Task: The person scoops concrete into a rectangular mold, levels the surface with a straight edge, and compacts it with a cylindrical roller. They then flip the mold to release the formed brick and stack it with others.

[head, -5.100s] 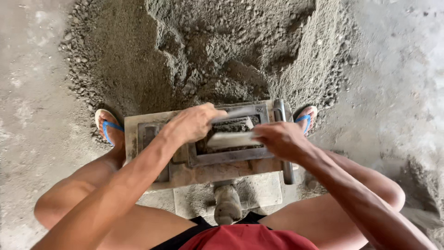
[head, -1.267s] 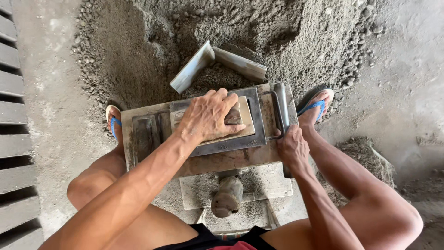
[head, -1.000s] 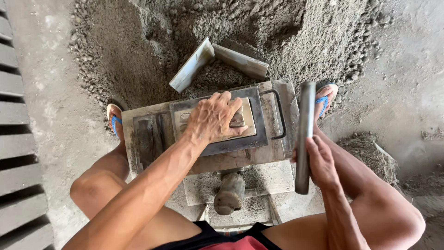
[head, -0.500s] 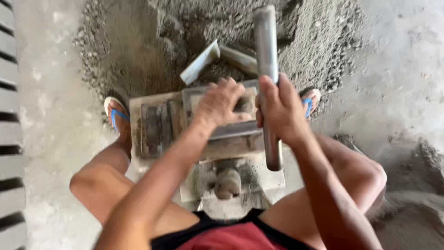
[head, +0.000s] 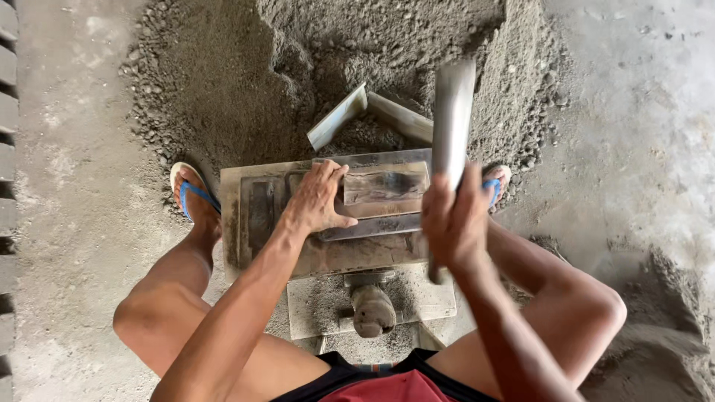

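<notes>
I squat over a metal block mould set on a board. My left hand presses flat on the left end of the wooden press plate that sits in the mould. My right hand grips a thick grey metal bar and holds it raised upright, above the right end of the mould. An angled metal scoop lies on the grey sand-cement heap just beyond the mould.
My feet in blue flip-flops flank the mould. A rounded lump on a lower plate sits between my knees. Finished grey blocks line the left edge. Concrete floor spreads to the right, with a smaller sand pile lower right.
My right hand picked the metal bar up from the right of the mould and swung it upright over the mould. My left hand stayed on the press plate.
</notes>
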